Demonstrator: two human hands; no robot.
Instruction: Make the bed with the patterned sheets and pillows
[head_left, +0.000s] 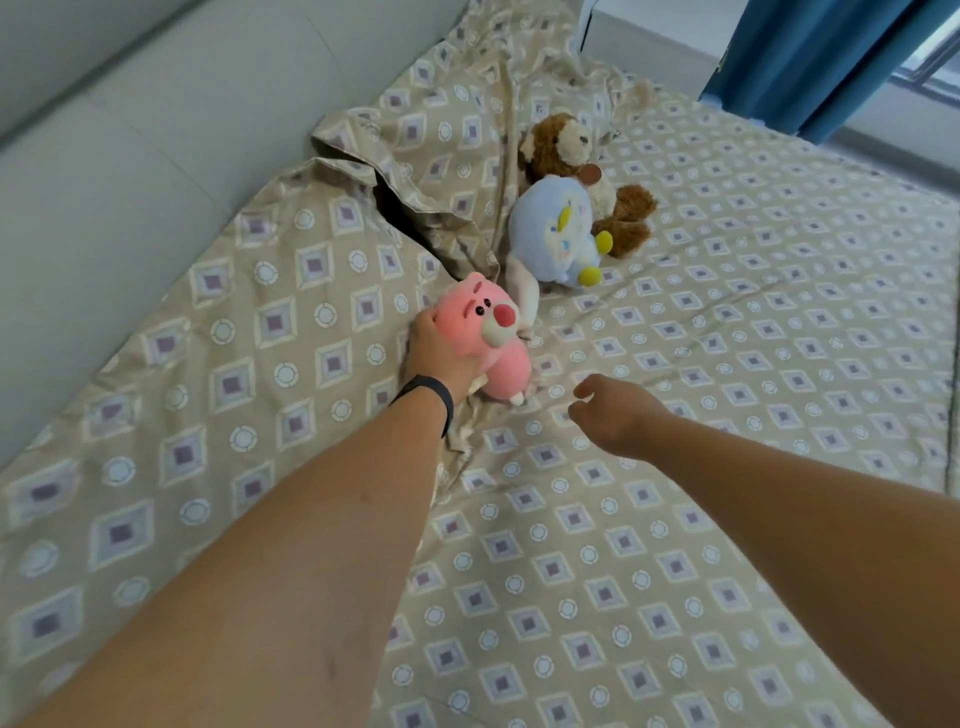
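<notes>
Two hands over the patterned sheet (675, 519); left hand (441, 353) gripping pink plush (488, 332); right hand (618, 410) loosely curled, empty

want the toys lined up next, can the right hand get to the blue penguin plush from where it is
Probably yes. The right hand holds nothing and hovers over bare sheet; nothing lies between it and the blue penguin plush. The pink plush sits off to the side, in the left hand.

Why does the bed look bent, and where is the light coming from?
Head view: the wide-angle lens curves the headboard and stretches both forearms near the frame's bottom. Soft daylight enters from the window at upper right. The pink plush bear is fairly sharp; the far pillow looks softer.
</notes>
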